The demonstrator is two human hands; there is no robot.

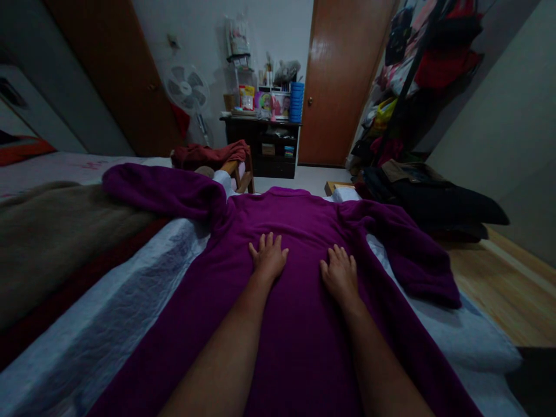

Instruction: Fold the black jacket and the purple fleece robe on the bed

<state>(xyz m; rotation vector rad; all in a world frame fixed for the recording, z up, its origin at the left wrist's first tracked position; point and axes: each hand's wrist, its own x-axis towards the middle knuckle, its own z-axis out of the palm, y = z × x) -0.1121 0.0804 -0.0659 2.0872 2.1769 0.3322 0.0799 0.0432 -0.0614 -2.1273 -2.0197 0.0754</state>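
Technique check: light pressure, outward strokes

Purple garment [299, 217] is laid out on the pale quilt [139, 295], collar [289, 191] at the far end; left hand [269, 258] and right hand [341, 272] both rest on its upper body, fingers spread, grip open with nothing pinched. Flat palms look right to me for the shallow creases [299, 233] just beyond them; I'd anchor with one palm and stroke outward from the middle with the other, lifting between passes so the cloth doesn't get dragged along. Left sleeve [165, 188] lies partly over the brown blanket [65, 231], right sleeve [403, 246] bends back towards the wearer; imo each deserves its own pass. Light's pretty dim, so I can't judge the lower part's wrinkles.
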